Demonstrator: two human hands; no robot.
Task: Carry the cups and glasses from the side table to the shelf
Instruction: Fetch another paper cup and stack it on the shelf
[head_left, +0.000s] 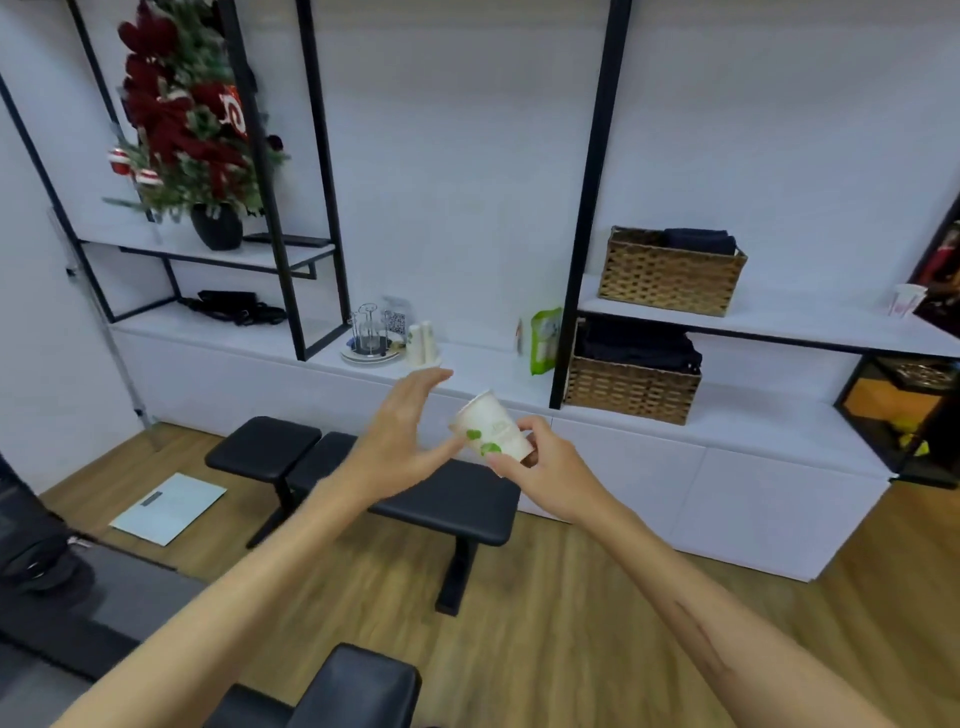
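My right hand (540, 460) grips a white paper cup with green leaf prints (491, 428), tilted with its mouth toward the upper left. My left hand (402, 439) is spread with straight fingers just left of the cup, its thumb touching the cup's side. Both are held in the air above a black bench (447, 506). On the long white shelf (478, 371) behind stand stacked paper cups (420, 340) and a round tray with a wire rack holding glasses (370, 338). Another paper cup (905, 300) stands on the upper right shelf board.
Black metal uprights (587, 208) divide the shelf. Two wicker baskets (670, 273) (631, 387) with dark cloth sit at right, a green packet (545, 340) beside them. A decorated potted tree (192, 114) stands at upper left. A scale (169, 508) lies on the wood floor.
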